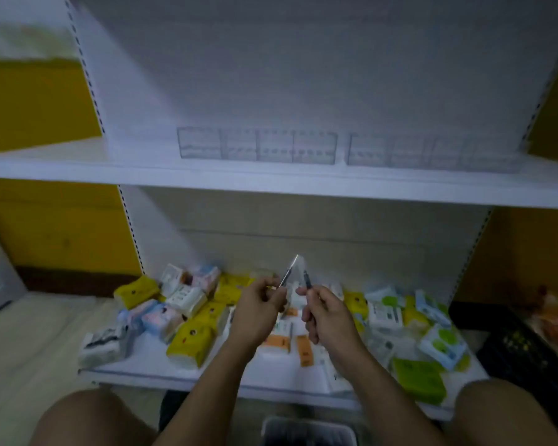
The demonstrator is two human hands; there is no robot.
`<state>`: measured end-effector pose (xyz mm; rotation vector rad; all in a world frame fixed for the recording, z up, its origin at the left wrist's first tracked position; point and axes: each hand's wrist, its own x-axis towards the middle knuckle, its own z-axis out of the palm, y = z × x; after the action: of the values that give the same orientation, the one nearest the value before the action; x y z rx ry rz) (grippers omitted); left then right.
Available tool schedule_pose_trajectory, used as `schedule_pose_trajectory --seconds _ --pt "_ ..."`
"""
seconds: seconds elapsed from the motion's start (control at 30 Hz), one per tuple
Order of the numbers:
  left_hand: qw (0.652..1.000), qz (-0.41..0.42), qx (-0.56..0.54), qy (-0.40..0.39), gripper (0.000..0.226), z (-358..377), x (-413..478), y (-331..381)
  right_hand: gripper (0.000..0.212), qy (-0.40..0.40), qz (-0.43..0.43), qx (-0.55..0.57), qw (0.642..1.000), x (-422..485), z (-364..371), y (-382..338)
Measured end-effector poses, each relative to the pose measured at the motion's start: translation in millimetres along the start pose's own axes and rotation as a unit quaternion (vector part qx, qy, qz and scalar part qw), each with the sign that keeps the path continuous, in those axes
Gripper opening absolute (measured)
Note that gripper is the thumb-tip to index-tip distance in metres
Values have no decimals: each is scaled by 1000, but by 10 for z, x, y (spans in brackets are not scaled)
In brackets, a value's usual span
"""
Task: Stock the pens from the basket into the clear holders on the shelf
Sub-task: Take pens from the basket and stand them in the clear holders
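Zero stocked so far, est. L hand (261,302) pinching pale pen (285,279); R hand (331,315) curled round dark pen (308,281), both held below shelf (271,185). Clear holders (257,146) apparently empty, all to fill; basket (308,430) low centre, contents not visible.

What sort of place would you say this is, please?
Most likely a shop aisle: white slotted retail shelving, clear holders on the upper shelf, and wrapped tissue-like packs heaped on the lower shelf.

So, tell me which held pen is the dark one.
The dark pen in the right hand; the pale pen in the left hand looks silvery.
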<state>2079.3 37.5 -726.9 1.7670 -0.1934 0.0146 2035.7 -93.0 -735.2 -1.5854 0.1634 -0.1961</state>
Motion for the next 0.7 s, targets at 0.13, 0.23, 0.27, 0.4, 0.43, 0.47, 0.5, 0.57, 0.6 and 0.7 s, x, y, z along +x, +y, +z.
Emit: schedule_pose_trajectory --seconds 0.13,0.23,0.27,0.4,0.43,0.47,0.5,0.57,0.6,0.7 --pt "996 83 -28 15 10 -246 30 629 20 -12 -77 -6 997 -59 6 -640" --pt "990 136 -17 37 15 -416 55 1070 18 2 -140 -78 987 -21 -4 -1074" --pt "988 149 -9 48 13 -475 77 1203 18 5 -165 -103 981 -2 -15 -1223" --pt "981 175 30 76 5 -717 245 1667 11 0 -242 -144 960 102 12 -1801" --pt "979 181 44 79 5 -770 305 1771 9 -1 -254 -142 957 140 35 -1923" --pt "977 188 58 80 6 -819 366 1866 9 -5 -265 -142 954 183 65 -2034" --pt "975 196 66 80 7 -863 432 1952 10 -8 -272 -146 951 241 101 -2132" --pt "972 211 71 74 16 -947 574 2106 10 -17 -276 -151 949 389 179 -2294" --pt "971 216 75 72 23 -994 653 2170 10 -22 -273 -148 950 478 222 -2365" --pt "965 233 96 72 53 -1163 927 2293 23 -20 -265 -134 955 774 374 -2572"
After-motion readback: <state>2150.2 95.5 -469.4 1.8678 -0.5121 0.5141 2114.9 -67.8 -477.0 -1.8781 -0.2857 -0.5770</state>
